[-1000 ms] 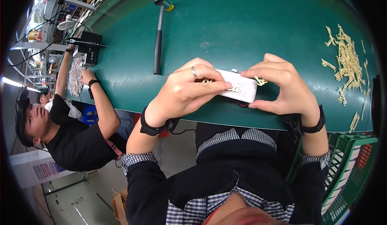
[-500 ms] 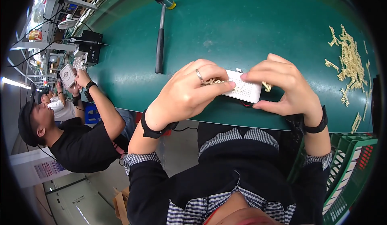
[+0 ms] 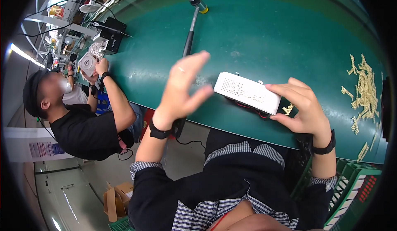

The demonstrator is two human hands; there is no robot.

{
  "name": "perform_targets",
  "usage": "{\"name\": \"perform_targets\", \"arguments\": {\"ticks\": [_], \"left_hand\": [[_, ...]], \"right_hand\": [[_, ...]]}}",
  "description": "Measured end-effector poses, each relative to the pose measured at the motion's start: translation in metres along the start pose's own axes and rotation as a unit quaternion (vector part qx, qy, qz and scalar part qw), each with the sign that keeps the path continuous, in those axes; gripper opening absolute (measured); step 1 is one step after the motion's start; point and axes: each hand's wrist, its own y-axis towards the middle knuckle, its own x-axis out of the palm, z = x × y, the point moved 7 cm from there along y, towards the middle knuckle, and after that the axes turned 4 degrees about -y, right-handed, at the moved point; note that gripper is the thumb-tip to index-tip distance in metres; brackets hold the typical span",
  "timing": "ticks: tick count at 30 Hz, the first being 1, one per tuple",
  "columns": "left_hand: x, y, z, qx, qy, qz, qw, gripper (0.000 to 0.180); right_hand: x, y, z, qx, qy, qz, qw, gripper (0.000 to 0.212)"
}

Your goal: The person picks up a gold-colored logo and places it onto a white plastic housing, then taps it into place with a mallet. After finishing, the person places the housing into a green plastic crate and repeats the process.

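Note:
A white oblong housing (image 3: 247, 92) with rows of small holes lies at the table's front edge, and a cursive script piece (image 3: 242, 91) is on its top face. Red wire shows beneath its near side. My right hand (image 3: 304, 107) grips the housing's right end between thumb and fingers. A small cream script piece (image 3: 288, 109) is beside that end, under my right hand. My left hand (image 3: 182, 88), slightly blurred, is raised left of the housing, fingers apart and holding nothing. Beyond it lies a mallet (image 3: 189, 42), the lower end of its black handle hidden by my hand.
Cream script pieces (image 3: 364, 92) are heaped on the green table (image 3: 281, 36) at the right. A green crate (image 3: 345, 193) stands below at the right. On the left, a co-worker (image 3: 82, 123) holds a white square part (image 3: 87, 64) near a black box (image 3: 113, 34).
My left hand has let go of the housing and moved left, uncovering the script piece on its top. My right hand still grips the right end. The view has shifted.

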Motion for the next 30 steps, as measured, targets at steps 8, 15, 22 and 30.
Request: {"name": "perform_targets", "arguments": {"ticks": [8, 15, 22, 30], "left_hand": [[0.025, 0.004, -0.141, -0.303, 0.048, -0.091, 0.947, 0.047], [0.018, 0.009, -0.094, -0.473, -0.468, -0.013, 0.747, 0.031], [-0.03, -0.02, 0.031, -0.313, -0.36, 0.02, 0.878, 0.036], [-0.037, -0.026, 0.044, -0.305, -0.35, -0.067, 0.883, 0.039]], "right_hand": [[-0.018, 0.001, 0.01, 0.049, -0.106, 0.13, 0.985, 0.055], [-0.032, -0.008, 0.029, 0.101, -0.134, 0.181, 0.969, 0.054], [-0.029, -0.007, 0.028, 0.104, -0.13, 0.183, 0.969, 0.054], [-0.026, -0.006, 0.03, 0.125, -0.111, 0.171, 0.971, 0.052]]}}
